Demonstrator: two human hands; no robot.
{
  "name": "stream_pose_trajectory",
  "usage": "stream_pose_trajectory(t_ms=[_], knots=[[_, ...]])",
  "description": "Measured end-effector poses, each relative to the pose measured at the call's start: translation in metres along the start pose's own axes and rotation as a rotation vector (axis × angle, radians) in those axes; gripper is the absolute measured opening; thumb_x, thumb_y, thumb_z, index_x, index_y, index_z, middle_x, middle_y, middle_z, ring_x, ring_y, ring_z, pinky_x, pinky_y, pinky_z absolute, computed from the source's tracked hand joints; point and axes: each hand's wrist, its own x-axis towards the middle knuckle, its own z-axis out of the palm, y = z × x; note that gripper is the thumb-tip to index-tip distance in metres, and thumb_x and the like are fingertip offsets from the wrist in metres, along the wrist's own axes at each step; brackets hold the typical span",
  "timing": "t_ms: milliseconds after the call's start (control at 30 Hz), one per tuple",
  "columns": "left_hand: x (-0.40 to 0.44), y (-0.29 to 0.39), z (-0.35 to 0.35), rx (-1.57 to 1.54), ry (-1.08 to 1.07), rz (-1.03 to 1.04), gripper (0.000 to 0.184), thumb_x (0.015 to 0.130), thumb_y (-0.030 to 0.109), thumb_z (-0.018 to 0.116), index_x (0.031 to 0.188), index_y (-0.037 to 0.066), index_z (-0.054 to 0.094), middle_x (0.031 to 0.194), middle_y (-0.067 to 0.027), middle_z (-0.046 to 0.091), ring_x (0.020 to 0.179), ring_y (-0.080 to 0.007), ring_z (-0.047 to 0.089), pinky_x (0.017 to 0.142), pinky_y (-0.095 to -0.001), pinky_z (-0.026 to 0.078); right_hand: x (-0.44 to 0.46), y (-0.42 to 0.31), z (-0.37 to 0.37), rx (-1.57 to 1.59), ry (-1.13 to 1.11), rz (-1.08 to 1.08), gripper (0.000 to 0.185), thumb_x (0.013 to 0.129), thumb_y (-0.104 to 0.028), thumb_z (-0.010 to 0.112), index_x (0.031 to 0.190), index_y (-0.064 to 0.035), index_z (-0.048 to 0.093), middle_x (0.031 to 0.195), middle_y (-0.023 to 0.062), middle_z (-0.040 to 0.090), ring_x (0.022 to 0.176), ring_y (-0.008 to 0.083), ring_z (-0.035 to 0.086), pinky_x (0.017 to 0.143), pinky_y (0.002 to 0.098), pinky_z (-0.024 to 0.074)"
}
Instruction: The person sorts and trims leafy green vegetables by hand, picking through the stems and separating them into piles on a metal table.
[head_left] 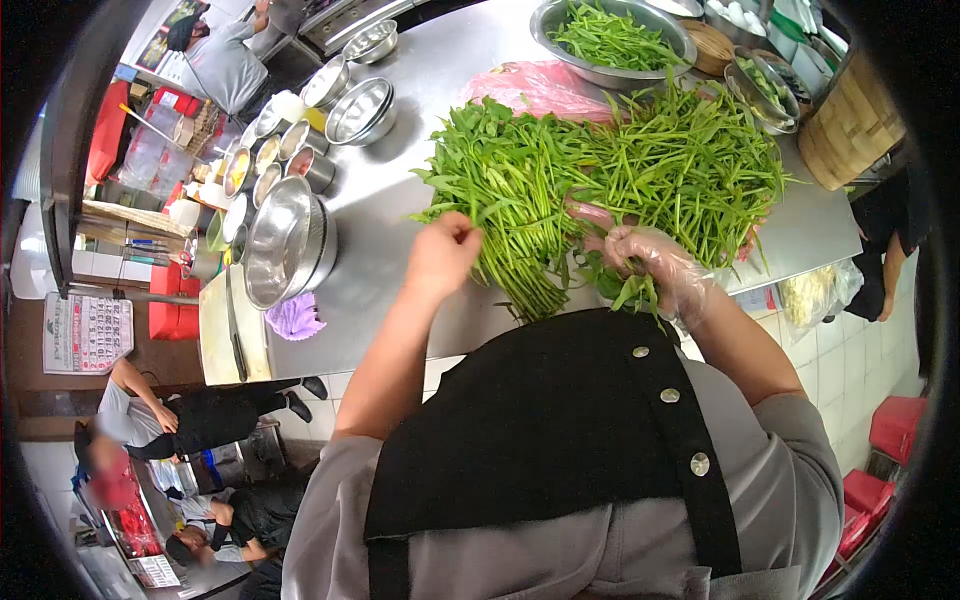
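A big heap of long-stemmed water spinach (690, 165) covers the right part of the steel table, with a bundle (515, 185) laid beside it, cut ends toward me. My right hand (655, 265), in a clear plastic glove, is closed around a small bunch of leafy sprigs (625, 285) at the table's near edge. Bare and with fingers curled together, my left hand (445, 255) is by the left side of the bundle. Whatever its fingertips pinch is too small to make out.
A steel bowl of cut greens (615, 45) and a pink plastic bag (540, 90) lie behind the heap. Metal bowls (285, 240) stand left, near a knife (235, 325) on a cutting board (215, 330). A bamboo steamer (850, 120) stands right. Other people are around the kitchen.
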Motion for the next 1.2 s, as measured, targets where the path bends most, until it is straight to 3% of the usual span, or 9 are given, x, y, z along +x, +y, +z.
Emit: stream_pose_trajectory(t_ms=[67,233,300,400,433,567,800,967,1200], knots=[[0.006,-0.018,-0.016,-0.008,0.095,0.008,0.025,0.092,0.013,0.064,0.112,-0.002,0.064,0.084,-0.0125,0.074,0.075,-0.0177,0.068,0.071,-0.0326,0.053,0.002,-0.001,-0.003,-0.024,0.008,-0.009,0.041,0.095,-0.045,0.057,0.078,-0.0082,0.050,0.089,0.0037,0.050,0.082,0.0188,0.050,0.075,0.0310,0.0399],[-0.001,-0.017,-0.055,-0.130,0.361,-0.031,0.037,0.093,0.007,0.057,0.129,-0.001,0.056,0.085,-0.0084,0.071,0.073,-0.0119,0.061,0.069,-0.0280,0.049,-0.003,0.005,-0.004,0.221,-0.017,-0.145,0.036,0.097,-0.037,0.059,0.077,-0.0077,0.053,0.150,0.0251,0.032,0.145,0.0291,0.024,0.115,0.0443,0.0295],[-0.008,-0.011,-0.070,-0.270,0.399,-0.016,0.030,0.095,0.007,0.057,0.125,0.000,0.059,0.084,-0.0049,0.068,0.072,-0.0097,0.057,0.067,-0.0261,0.046,0.001,0.006,-0.011,0.321,0.012,-0.119,0.031,0.096,-0.032,0.059,0.078,-0.0077,0.054,0.146,0.0257,0.038,0.140,0.0293,0.030,0.115,0.0441,0.0333],[-0.017,0.001,-0.089,-0.441,0.367,-0.012,0.021,0.099,0.009,0.057,0.118,0.001,0.063,0.080,0.0001,0.061,0.071,-0.0065,0.051,0.066,-0.0233,0.042,0.006,0.008,-0.021,0.471,0.117,0.058,0.020,0.092,-0.022,0.058,0.078,-0.0081,0.053,0.096,0.0145,0.067,0.089,0.0239,0.064,0.088,0.0354,0.0509],[-0.022,0.004,-0.095,-0.467,0.362,-0.008,0.020,0.100,0.009,0.056,0.117,0.001,0.063,0.081,0.0011,0.061,0.070,-0.0055,0.050,0.065,-0.0223,0.041,0.005,-0.016,-0.004,0.499,0.220,0.088,0.017,0.090,-0.021,0.055,0.078,-0.0090,0.052,0.073,0.0035,0.053,0.066,0.0162,0.050,0.071,0.0294,0.0475],[-0.041,0.017,-0.117,-0.630,0.388,0.066,0.016,0.104,0.011,0.056,0.114,0.000,0.064,0.078,0.0038,0.057,0.069,-0.0033,0.048,0.063,-0.0202,0.038,-0.003,-0.053,0.005,0.381,0.355,0.039,0.016,0.092,-0.021,0.054,0.080,-0.0102,0.053,0.073,0.0028,0.053,0.062,0.0146,0.047,0.058,0.0274,0.0420],[-0.041,0.040,-0.112,-0.615,0.389,0.252,0.021,0.104,0.010,0.058,0.124,0.003,0.062,0.076,0.0035,0.058,0.070,-0.0043,0.051,0.066,-0.0205,0.041,0.012,-0.070,0.042,-0.109,0.179,0.196,0.024,0.098,-0.031,0.066,0.094,-0.0076,0.064,0.079,0.0027,0.060,0.071,0.0108,0.055,0.066,0.0274,0.0466],[-0.050,0.046,-0.102,-0.524,0.308,0.236,0.018,0.105,0.011,0.059,0.120,0.004,0.064,0.075,0.0065,0.054,0.066,-0.0022,0.044,0.059,-0.0192,0.035,0.021,-0.095,0.060,-0.368,0.003,-0.132,0.008,0.094,-0.009,0.070,0.096,-0.0042,0.065,0.092,0.0013,0.062,0.086,0.0118,0.059,0.081,0.0300,0.0506],[-0.066,0.040,-0.098,-0.472,0.242,0.223,0.015,0.105,0.013,0.061,0.113,0.002,0.065,0.075,0.0078,0.052,0.063,-0.0018,0.040,0.056,-0.0197,0.033,0.020,-0.144,0.066,-0.543,0.197,-0.481,0.009,0.095,-0.007,0.070,0.101,-0.0013,0.070,0.097,0.0067,0.070,0.094,0.0147,0.065,0.087,0.0322,0.0523]])
